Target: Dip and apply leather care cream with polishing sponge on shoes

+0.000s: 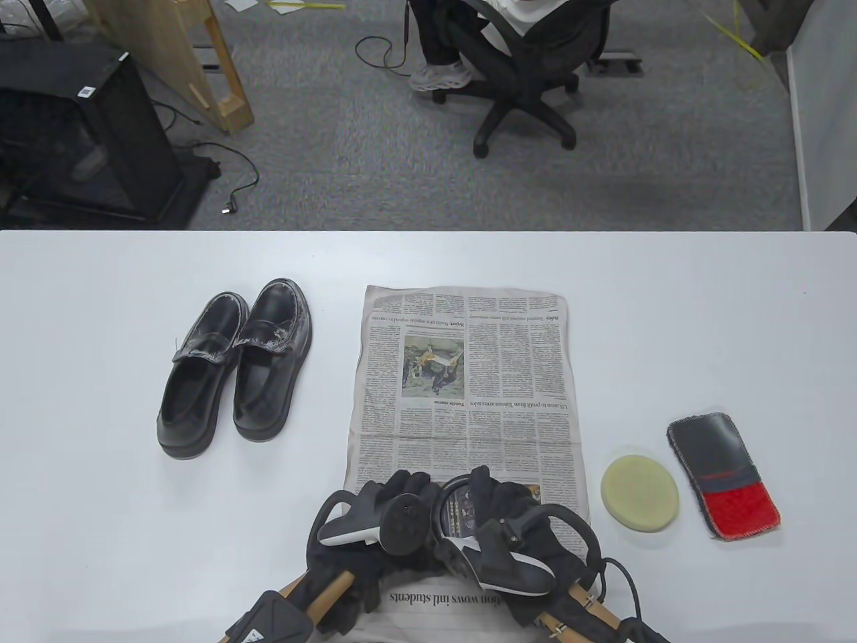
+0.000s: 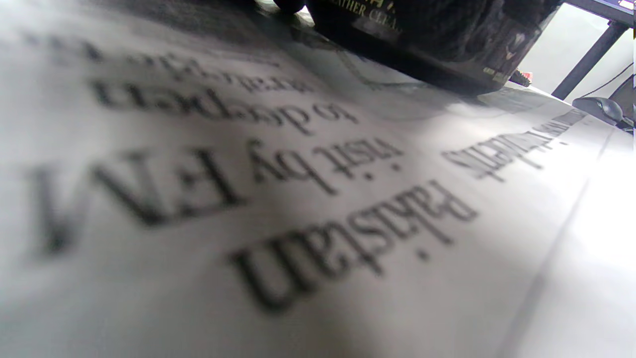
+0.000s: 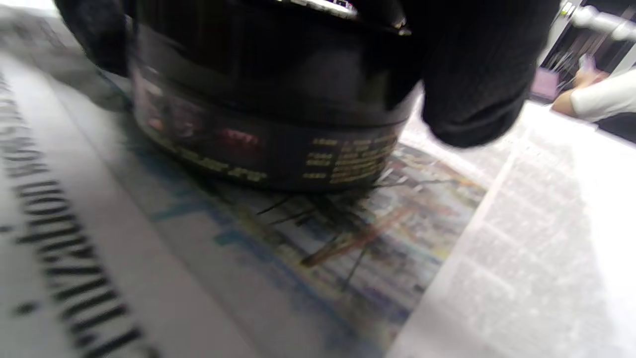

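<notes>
A black round jar of leather care cream stands on the near end of a newspaper. My left hand holds the jar's left side. My right hand grips it from the right, fingers over the top. The right wrist view shows the jar close up with a gloved finger over its rim. The left wrist view shows the jar at the top, on the paper. A pair of black loafers stands left of the newspaper. A round yellow polishing sponge lies to the right.
A black and red cloth pad lies right of the sponge. The white table ends at its far edge, with carpet, an office chair and a black case beyond.
</notes>
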